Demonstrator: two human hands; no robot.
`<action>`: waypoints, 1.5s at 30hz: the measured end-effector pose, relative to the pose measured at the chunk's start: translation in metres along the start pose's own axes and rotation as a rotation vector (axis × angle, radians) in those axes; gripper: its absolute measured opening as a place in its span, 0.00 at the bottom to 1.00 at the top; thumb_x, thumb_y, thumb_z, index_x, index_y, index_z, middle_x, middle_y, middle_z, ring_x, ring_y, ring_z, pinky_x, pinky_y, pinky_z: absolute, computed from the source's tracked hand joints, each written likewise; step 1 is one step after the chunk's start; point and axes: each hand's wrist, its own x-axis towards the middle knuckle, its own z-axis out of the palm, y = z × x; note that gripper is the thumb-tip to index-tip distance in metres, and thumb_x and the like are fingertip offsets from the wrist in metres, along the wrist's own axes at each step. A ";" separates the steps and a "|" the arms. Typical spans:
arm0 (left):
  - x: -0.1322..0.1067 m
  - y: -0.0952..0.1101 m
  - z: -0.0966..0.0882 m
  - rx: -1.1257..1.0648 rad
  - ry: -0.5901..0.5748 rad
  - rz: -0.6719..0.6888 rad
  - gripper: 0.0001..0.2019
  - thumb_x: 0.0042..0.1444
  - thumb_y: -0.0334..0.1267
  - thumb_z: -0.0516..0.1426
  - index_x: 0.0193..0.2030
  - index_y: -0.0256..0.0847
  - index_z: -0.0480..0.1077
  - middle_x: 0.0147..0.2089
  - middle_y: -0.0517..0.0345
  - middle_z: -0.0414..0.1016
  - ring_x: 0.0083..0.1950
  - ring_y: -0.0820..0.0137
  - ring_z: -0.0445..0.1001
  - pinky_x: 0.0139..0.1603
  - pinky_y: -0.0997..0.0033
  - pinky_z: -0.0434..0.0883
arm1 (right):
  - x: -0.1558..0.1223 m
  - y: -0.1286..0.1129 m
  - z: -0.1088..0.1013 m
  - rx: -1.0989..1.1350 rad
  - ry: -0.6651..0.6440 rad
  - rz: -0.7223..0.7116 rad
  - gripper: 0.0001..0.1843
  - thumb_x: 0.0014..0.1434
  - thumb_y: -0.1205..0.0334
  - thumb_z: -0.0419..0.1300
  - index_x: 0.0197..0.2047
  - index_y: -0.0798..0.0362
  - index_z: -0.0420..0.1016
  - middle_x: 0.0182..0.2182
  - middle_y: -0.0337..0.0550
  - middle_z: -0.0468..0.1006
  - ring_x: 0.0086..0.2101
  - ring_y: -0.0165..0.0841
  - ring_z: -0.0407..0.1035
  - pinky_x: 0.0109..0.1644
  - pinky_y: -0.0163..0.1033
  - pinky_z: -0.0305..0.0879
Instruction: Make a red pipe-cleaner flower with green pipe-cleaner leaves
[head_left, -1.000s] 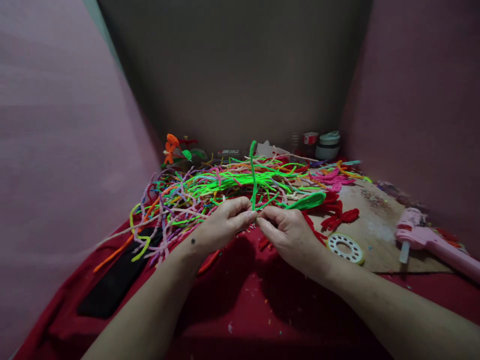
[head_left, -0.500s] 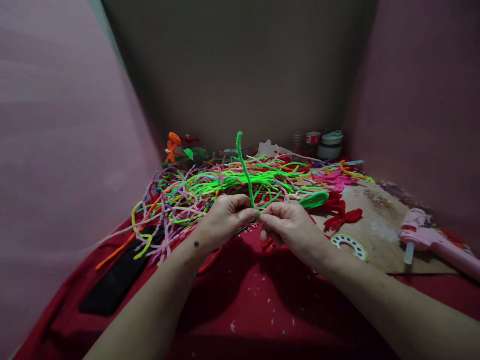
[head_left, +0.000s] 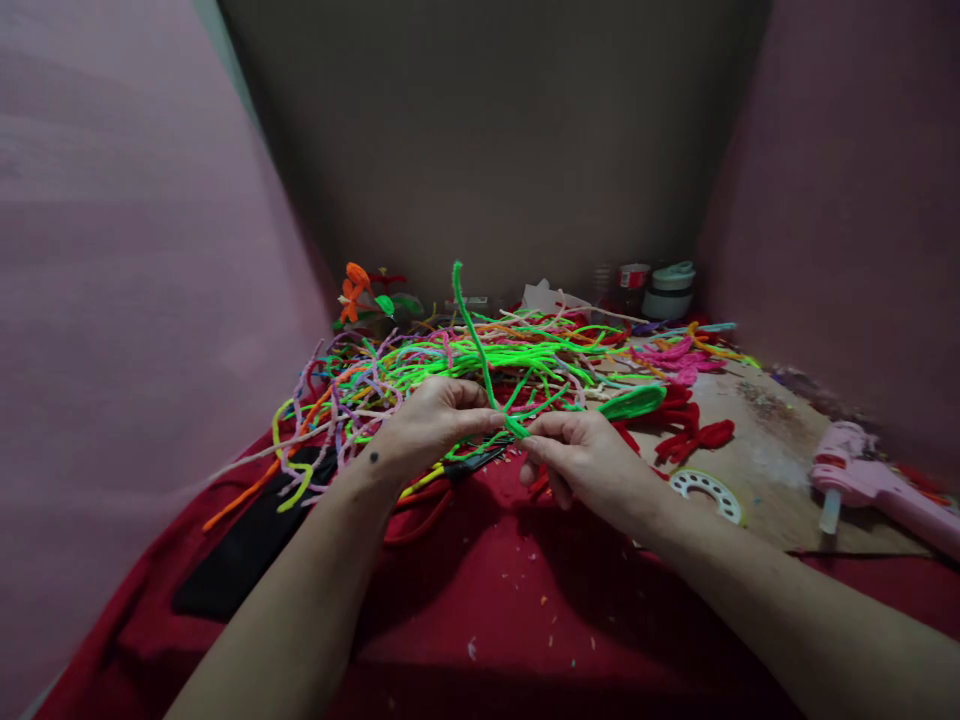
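Note:
My left hand (head_left: 431, 425) and my right hand (head_left: 581, 455) meet in the middle over a red cloth (head_left: 480, 600). Both pinch a green pipe cleaner (head_left: 474, 335) at its lower end; its free stem sticks up and leans left. A green leaf-shaped loop (head_left: 634, 402) lies just right of my right hand, seemingly part of the same piece. Behind my hands spreads a big tangle of coloured pipe cleaners (head_left: 450, 365).
Red pipe-cleaner petals (head_left: 701, 435) and a white ring (head_left: 705, 490) lie on a brown board (head_left: 772, 470). A pink glue gun (head_left: 870, 485) rests at the right. Small jars (head_left: 660, 285) and an orange pipe-cleaner flower (head_left: 356, 290) stand at the back. A black flat object (head_left: 240, 545) lies left.
The upright green stem has tipped from nearly vertical to leaning left. My hands have shifted slightly up and right while staying pinched together.

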 end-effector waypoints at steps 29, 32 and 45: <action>-0.007 0.008 0.006 -0.226 -0.098 -0.044 0.09 0.45 0.40 0.58 0.25 0.36 0.67 0.20 0.66 0.61 0.21 0.79 0.54 0.22 0.76 0.51 | -0.002 -0.002 -0.007 0.242 -0.097 0.028 0.16 0.52 0.52 0.58 0.24 0.58 0.74 0.15 0.35 0.65 0.17 0.23 0.52 0.19 0.31 0.48; -0.008 0.010 0.005 -0.205 -0.073 -0.023 0.08 0.45 0.39 0.59 0.25 0.35 0.69 0.20 0.65 0.61 0.21 0.79 0.54 0.22 0.76 0.51 | -0.002 -0.001 -0.008 0.237 -0.137 0.086 0.13 0.50 0.55 0.60 0.27 0.59 0.76 0.18 0.40 0.72 0.17 0.23 0.57 0.20 0.31 0.54; -0.014 0.015 0.017 -0.499 -0.023 0.002 0.06 0.50 0.38 0.56 0.29 0.37 0.64 0.19 0.66 0.62 0.17 0.81 0.57 0.15 0.80 0.52 | -0.007 -0.012 -0.002 0.060 0.053 -0.133 0.11 0.54 0.58 0.57 0.27 0.55 0.76 0.18 0.35 0.69 0.20 0.23 0.58 0.22 0.30 0.52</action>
